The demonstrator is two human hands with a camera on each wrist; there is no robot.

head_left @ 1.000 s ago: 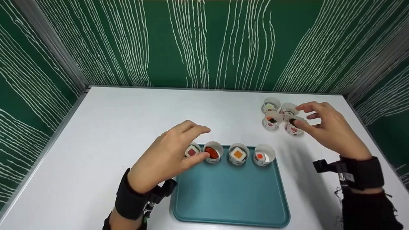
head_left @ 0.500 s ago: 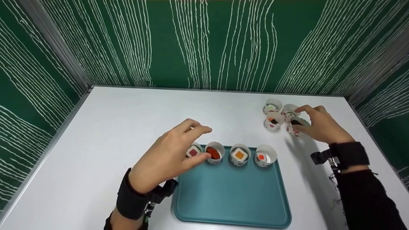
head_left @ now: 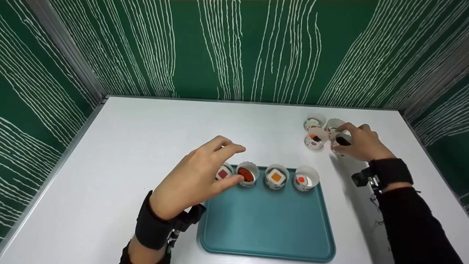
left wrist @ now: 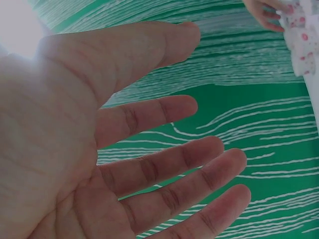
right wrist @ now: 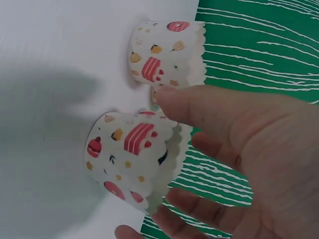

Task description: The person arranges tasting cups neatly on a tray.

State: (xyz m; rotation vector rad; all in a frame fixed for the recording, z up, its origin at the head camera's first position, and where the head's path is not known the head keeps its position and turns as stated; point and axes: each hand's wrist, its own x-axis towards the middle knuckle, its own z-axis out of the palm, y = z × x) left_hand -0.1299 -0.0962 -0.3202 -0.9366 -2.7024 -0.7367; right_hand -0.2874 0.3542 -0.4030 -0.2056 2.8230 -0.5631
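My right hand (head_left: 362,143) grips a paper baking cup (right wrist: 132,154) at the right rear of the table. Its thumb lies along one side and the fingers round the other. A dark piece (head_left: 343,140) shows inside that cup in the head view. My left hand (head_left: 198,174) hovers palm-inward over the tray's left rear corner, fingers loosely bent and holding nothing; the left wrist view shows its fingers (left wrist: 169,194) spread. Near its thumb stand a cup with a red-topped piece (head_left: 245,174) and a partly hidden cup with a white piece (head_left: 224,173).
The teal tray (head_left: 267,223) also bears a cup with an orange-centred piece (head_left: 276,177) and another with a red-topped piece (head_left: 302,179) along its rear edge. Beside the gripped cup stand three more cups, including one with an orange-and-black piece (head_left: 315,138). Green walls (head_left: 271,47) enclose the white table (head_left: 176,121).
My right hand has come inward to the nearest cup of the rear group, and its thumb and fingers have closed round it. The left hand has stayed almost still.
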